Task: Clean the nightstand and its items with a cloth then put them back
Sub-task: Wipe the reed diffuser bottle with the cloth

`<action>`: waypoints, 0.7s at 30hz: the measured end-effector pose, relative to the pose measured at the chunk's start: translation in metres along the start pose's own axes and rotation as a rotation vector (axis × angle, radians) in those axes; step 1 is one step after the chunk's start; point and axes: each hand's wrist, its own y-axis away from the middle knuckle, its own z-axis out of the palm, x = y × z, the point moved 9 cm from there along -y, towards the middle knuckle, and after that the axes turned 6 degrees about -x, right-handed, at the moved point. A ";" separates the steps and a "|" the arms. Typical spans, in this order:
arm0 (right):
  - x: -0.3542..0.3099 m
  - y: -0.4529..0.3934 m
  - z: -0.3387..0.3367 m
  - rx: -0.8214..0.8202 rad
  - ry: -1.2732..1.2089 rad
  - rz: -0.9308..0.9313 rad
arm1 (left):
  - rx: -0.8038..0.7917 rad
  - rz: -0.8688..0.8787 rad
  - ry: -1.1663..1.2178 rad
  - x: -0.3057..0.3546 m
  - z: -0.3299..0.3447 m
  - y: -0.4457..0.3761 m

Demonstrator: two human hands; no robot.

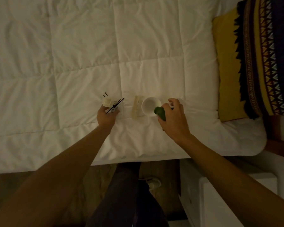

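the left hand [106, 116] grips a reed diffuser [113, 107] and a small white piece [106, 102]; the right hand [174, 118] holds a green cloth [160, 113] and the mug [150, 106] by its handle. all sit on the white bed [88, 54], the nightstand [220, 202] near. the items look parked on the bed, or about to be lifted back; next, a steady upright carry.

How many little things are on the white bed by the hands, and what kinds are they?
Mug: 1, the white mug, held at its handle by the right hand
Green cloth: 1, the green cloth, also in the right hand
Reed diffuser: 1, the reed diffuser, gripped by the left hand
Small white ornament: 1, the white ornament
Beige block: 1, the beige block
Total: 5
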 end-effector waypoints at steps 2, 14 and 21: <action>0.002 0.005 -0.001 -0.001 -0.037 0.011 | -0.017 0.027 -0.015 0.006 0.002 -0.007; 0.009 0.060 -0.055 0.267 -0.369 0.136 | -0.288 0.269 0.004 0.103 0.011 0.055; 0.010 0.117 -0.162 0.509 -0.998 0.166 | -0.660 0.436 0.030 0.238 0.053 0.175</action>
